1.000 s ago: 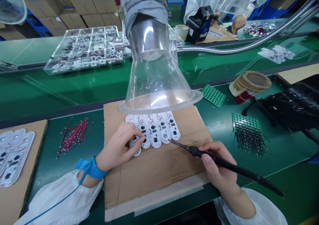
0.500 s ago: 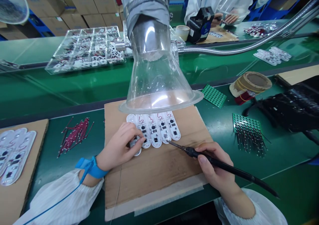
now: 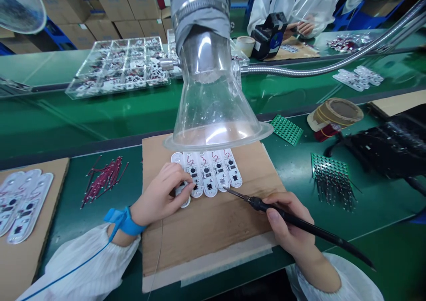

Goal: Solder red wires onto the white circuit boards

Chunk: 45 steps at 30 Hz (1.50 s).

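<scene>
Grips soldering iron [image 3: 257, 203] with right hand [image 3: 296, 230], lower right — aims it at white strips [image 3: 208, 173], mid-frame | pinches thin wire [image 3: 160, 247] with left hand [image 3: 164, 189], left of centre — partly covers leftmost strip [image 3: 177, 158]

Five white rounded strips [image 3: 209, 171], dark components on them, lie side by side on the cardboard sheet's [image 3: 213, 234] far half; the black soldering iron [image 3: 317, 231] slants across its right edge, tip at one strip's near end; thin pale wire [image 3: 160, 247] trails down its left side.
</scene>
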{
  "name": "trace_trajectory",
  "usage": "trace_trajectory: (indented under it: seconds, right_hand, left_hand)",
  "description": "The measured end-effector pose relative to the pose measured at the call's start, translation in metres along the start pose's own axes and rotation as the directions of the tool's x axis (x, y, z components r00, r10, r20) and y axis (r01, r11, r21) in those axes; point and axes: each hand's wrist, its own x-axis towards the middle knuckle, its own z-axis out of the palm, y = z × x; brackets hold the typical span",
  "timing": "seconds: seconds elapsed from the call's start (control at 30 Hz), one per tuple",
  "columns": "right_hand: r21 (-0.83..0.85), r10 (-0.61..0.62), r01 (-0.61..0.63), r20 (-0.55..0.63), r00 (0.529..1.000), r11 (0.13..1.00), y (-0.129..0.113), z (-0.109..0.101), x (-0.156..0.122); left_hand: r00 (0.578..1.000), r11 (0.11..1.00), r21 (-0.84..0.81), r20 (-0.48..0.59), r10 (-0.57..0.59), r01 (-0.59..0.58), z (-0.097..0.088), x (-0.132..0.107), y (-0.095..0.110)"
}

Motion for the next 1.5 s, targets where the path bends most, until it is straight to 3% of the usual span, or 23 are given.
trace_trajectory:
  seconds: [0.17, 0.53, 1.5]
  right_hand:
    - [0.059, 0.100, -0.094, -0.110, 0.989, 0.994, -0.005, 0.009, -0.015]
    - [0.036, 0.044, -0.044, 0.013, 0.999, 0.998, -0.003, 0.017, -0.008]
    - [0.012, 0.016, -0.017, 0.075, 0.997, 1.000, -0.009, 0.020, -0.003]
  left_hand:
    - [1.000, 1.000, -0.017, -0.004, -0.008, 0.008, -0.009, -0.006, -0.006]
    - [0.999, 1.000, -0.017, 0.033, 0.004, -0.003, -0.009, -0.004, -0.006]
    - [0.998, 1.000, 0.005, 0.062, 0.017, -0.017, -0.008, -0.004, -0.007]
